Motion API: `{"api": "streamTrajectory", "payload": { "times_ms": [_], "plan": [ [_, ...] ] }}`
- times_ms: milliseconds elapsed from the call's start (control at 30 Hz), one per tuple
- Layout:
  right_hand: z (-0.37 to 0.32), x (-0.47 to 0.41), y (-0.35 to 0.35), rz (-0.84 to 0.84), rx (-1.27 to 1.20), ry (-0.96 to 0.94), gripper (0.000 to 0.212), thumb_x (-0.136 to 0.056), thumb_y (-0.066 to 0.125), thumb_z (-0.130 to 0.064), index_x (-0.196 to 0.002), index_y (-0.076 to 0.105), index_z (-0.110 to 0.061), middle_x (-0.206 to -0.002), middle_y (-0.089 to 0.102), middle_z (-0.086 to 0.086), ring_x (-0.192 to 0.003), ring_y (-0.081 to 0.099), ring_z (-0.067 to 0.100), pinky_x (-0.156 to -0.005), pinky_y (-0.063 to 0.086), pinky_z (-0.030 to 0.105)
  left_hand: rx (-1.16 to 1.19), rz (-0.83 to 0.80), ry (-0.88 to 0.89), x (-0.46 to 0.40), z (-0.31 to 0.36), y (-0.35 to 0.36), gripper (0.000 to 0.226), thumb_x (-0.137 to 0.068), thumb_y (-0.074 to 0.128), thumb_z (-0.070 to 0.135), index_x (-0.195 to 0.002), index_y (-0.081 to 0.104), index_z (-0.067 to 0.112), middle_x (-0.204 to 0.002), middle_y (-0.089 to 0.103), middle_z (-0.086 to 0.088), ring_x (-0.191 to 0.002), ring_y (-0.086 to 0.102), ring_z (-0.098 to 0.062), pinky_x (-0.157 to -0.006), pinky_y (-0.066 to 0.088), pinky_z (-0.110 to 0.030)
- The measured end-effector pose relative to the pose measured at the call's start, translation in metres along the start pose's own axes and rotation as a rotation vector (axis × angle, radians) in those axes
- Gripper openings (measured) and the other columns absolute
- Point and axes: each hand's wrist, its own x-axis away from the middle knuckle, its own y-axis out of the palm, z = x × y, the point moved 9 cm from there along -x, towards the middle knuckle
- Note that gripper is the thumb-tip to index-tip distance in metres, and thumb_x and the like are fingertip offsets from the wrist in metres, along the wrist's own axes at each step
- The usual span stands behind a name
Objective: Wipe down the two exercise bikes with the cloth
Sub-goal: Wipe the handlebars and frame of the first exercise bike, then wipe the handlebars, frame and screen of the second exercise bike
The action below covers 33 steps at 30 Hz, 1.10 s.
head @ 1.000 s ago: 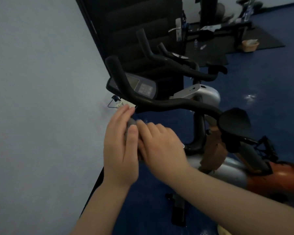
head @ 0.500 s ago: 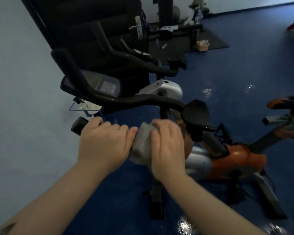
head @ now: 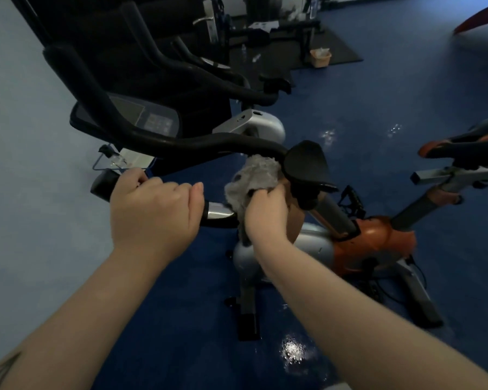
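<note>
Grey and fluffy, the one cloth (head: pixel 255 175) is bunched in your right hand (head: pixel 266 213), whose fingers curl round it and press it against the handlebar (head: pixel 220 212) of the near exercise bike (head: pixel 372 243). Your left hand (head: pixel 155 212) sits just to the left of that, its fingers wrapped over the same bar, with the bar's black end cap sticking out past your knuckles on the far left. A short shiny metal stretch of bar shows between your two hands.

You have two bikes in view. The near one, orange and silver, runs off to the right of your right hand, its black pad (head: pixel 306 164) just above and touching the cloth, its orange and black saddle (head: pixel 468 146) well off to the right. The second bike (head: pixel 254 126), silver-bodied, stands beyond your hands, farther from you. One console screen (head: pixel 141 116) hangs above your left hand, crossed by a second long black bar (head: pixel 96 94). The floor (head: pixel 406 94) is blue, and one small basket (head: pixel 320 57) stands far behind everything, on a dark mat.
</note>
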Motion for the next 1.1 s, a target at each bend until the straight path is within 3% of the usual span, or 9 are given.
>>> {"api": "streamTrajectory", "payload": {
  "times_ms": [67,133,233,333,433,600,733,933,1100],
  "plan": [
    [-0.013,0.018,-0.001,-0.103,0.184,-0.191,0.021,-0.097,0.043,-0.010,-0.117,0.048,-0.012,-0.083,0.048,-0.005,-0.070,0.045,0.010,-0.059,0.035,0.007,0.000,-0.054,-0.061,0.002,-0.001,0.002,0.054,-0.100,0.035,0.025,-0.051,0.052,0.011,-0.044,0.054,-0.005,-0.044,0.048,-0.026,-0.075,0.036,-0.039],
    [0.001,0.027,-0.003,-0.281,0.241,-0.258,0.028,-0.096,0.044,-0.007,-0.124,0.047,-0.014,-0.092,0.055,-0.003,-0.080,0.053,0.014,-0.070,0.045,0.024,0.020,-0.101,-0.136,0.006,-0.002,0.004,0.052,-0.101,0.032,0.026,-0.056,0.054,0.011,-0.051,0.057,-0.005,-0.052,0.051,-0.027,-0.081,0.035,-0.041],
    [0.018,0.028,-0.030,-0.492,0.340,-0.275,0.023,-0.100,0.046,-0.020,-0.121,0.050,-0.028,-0.099,0.065,-0.005,-0.090,0.062,0.009,-0.078,0.053,0.025,0.178,-0.146,-0.297,0.015,0.009,0.004,0.041,-0.099,0.034,0.027,-0.073,0.063,0.014,-0.072,0.065,-0.003,-0.076,0.055,-0.026,-0.098,0.032,-0.044],
    [0.038,0.018,-0.076,-0.538,0.556,-0.304,0.031,-0.099,0.047,-0.034,-0.129,0.042,-0.036,-0.111,0.064,-0.006,-0.098,0.062,0.011,-0.078,0.052,0.028,0.373,-0.150,-0.439,0.031,0.046,0.003,0.025,-0.093,0.046,0.027,-0.102,0.068,0.018,-0.111,0.066,-0.003,-0.118,0.047,-0.028,-0.114,0.014,-0.050],
    [0.061,0.001,-0.134,-0.528,0.855,-0.316,0.037,-0.098,0.047,-0.038,-0.133,0.035,-0.038,-0.117,0.061,-0.003,-0.100,0.060,0.020,-0.074,0.048,0.032,0.523,-0.218,-0.425,0.043,0.105,0.010,0.039,-0.087,0.051,0.027,-0.123,0.059,0.015,-0.137,0.053,-0.007,-0.138,0.031,-0.030,-0.116,0.005,-0.050],
    [0.100,-0.025,-0.255,-0.493,1.207,-0.266,0.039,-0.099,0.042,-0.039,-0.137,0.038,-0.036,-0.131,0.053,-0.003,-0.108,0.058,0.027,-0.083,0.049,0.037,0.803,-0.565,-0.449,0.082,0.236,0.039,0.050,-0.093,0.054,0.021,-0.142,0.043,0.016,-0.157,0.026,-0.002,-0.144,0.022,-0.021,-0.119,0.017,-0.040],
    [0.117,-0.039,-0.356,-0.419,1.274,-0.191,0.037,-0.099,0.040,-0.039,-0.137,0.038,-0.036,-0.132,0.052,-0.005,-0.104,0.059,0.025,-0.078,0.048,0.034,0.910,-0.805,-0.290,0.112,0.362,0.042,0.047,-0.094,0.050,0.025,-0.141,0.044,0.024,-0.156,0.028,0.006,-0.142,0.026,-0.014,-0.116,0.024,-0.031],
    [0.139,-0.054,-0.496,-0.322,1.381,-0.068,0.035,-0.102,0.037,-0.036,-0.136,0.036,-0.031,-0.130,0.051,-0.001,-0.101,0.059,0.027,-0.068,0.043,0.034,0.922,-0.957,-0.078,0.114,0.518,0.028,0.046,-0.095,0.045,0.027,-0.141,0.043,0.023,-0.155,0.028,0.005,-0.140,0.029,-0.015,-0.114,0.025,-0.031],
    [0.144,-0.061,-0.591,-0.218,1.351,0.063,0.029,-0.100,0.041,-0.030,-0.129,0.040,-0.031,-0.118,0.054,-0.003,-0.094,0.059,0.023,-0.066,0.044,0.033,0.919,-1.094,0.036,0.114,0.604,0.015,0.045,-0.096,0.043,0.030,-0.141,0.044,0.026,-0.154,0.029,0.006,-0.140,0.028,-0.016,-0.113,0.028,-0.032]
  ]
}}
